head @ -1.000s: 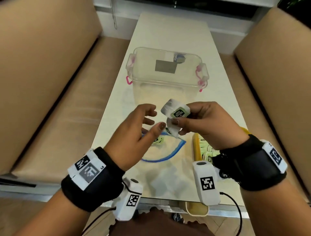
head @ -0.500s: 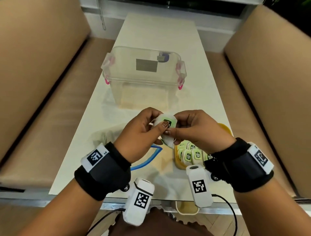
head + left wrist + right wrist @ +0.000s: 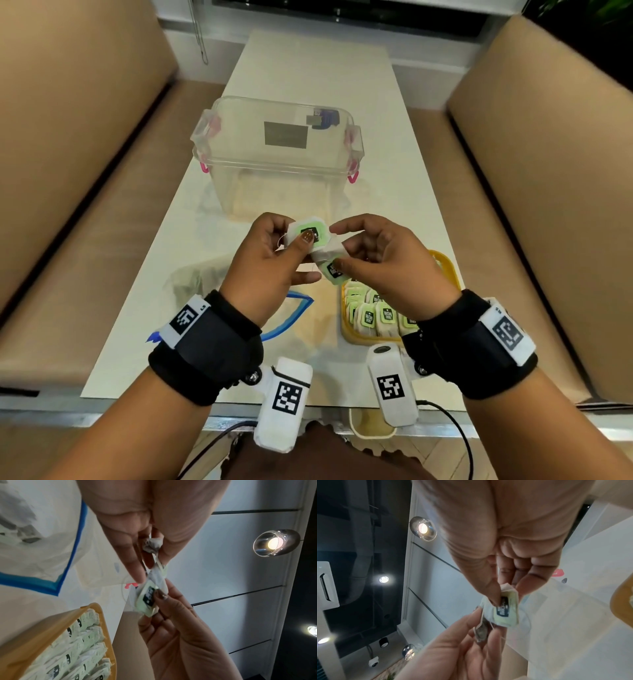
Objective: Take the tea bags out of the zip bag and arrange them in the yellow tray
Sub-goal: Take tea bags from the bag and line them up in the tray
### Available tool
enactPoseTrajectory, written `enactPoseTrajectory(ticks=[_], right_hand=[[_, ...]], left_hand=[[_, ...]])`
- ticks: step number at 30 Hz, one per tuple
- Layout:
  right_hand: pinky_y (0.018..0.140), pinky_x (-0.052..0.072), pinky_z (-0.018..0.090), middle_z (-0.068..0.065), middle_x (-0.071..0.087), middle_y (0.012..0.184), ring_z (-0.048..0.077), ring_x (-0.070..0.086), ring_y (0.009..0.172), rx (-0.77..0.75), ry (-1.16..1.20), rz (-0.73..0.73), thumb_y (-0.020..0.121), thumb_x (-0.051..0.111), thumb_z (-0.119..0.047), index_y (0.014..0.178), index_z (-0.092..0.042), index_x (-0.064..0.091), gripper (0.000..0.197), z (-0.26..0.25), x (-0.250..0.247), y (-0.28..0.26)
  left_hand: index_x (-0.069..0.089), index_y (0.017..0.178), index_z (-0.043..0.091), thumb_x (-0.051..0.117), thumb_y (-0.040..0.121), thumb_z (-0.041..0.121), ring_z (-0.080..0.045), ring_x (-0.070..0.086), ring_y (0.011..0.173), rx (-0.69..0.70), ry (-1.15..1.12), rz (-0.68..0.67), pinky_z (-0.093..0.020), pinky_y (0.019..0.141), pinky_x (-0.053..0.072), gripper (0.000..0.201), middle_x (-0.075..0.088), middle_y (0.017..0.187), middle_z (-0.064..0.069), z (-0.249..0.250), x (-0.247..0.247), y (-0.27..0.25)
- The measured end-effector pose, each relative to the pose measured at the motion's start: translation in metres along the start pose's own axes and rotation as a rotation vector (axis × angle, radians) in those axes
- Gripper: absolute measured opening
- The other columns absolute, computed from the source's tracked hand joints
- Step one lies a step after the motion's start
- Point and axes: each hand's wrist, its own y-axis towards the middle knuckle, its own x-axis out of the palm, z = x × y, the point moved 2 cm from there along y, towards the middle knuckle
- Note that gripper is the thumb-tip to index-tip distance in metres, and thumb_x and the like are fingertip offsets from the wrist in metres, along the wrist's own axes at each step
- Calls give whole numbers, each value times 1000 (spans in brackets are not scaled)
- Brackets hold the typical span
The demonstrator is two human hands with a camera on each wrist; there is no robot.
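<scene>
Both hands are raised over the table just left of the yellow tray [image 3: 445,265], each pinching one tea bag. My left hand [image 3: 294,236] holds a tea bag with a green label [image 3: 317,228] between thumb and fingers. My right hand [image 3: 337,246] pinches a second tea bag [image 3: 334,272] just below it, and the two bags touch. In the right wrist view the right thumb presses the label of its tea bag [image 3: 505,609]. Several tea bags [image 3: 370,313] stand in rows in the tray [image 3: 51,622]. The clear zip bag [image 3: 294,308] with a blue edge lies on the table under my left wrist.
A clear plastic box [image 3: 277,161] with pink latches stands behind the hands on the white table [image 3: 308,61]. Tan sofa seats [image 3: 85,171] run along both sides. The table's near edge is close under the wrists.
One second ago my right hand alone held both tea bags and my left was open. My left hand has since taken hold of one, and the two bags have come slightly apart.
</scene>
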Motion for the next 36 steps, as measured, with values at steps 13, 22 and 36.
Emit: enactPoseTrajectory(ticks=[13,22,36], right_hand=[[63,58,33,10,70,73,23,67,65,-14,60,-123,77,73,2,100,-8,66,26,-19,-20,-2],[72,58,49,6,73,78,31,70,70,-82,-226,-116,77,77,-11,98,-16,66,24,-29,-26,3],[60,49,22,10,71,78,17,66,68,-100,-75,23,88,65,-8,87,-11,67,4,-9,-28,-5]], left_hand=[[69,82,8,41,92,-8,-11,65,69,12,283,-149,-23,60,52,33,68,75,6,1,-8,-5],[67,83,11,67,74,28,-13,64,68,49,274,-338,-26,62,54,20,67,73,3,-3,-1,-10],[70,85,10,70,82,4,-35,69,84,38,241,-197,-45,83,57,7,71,87,-17,-15,7,-8]])
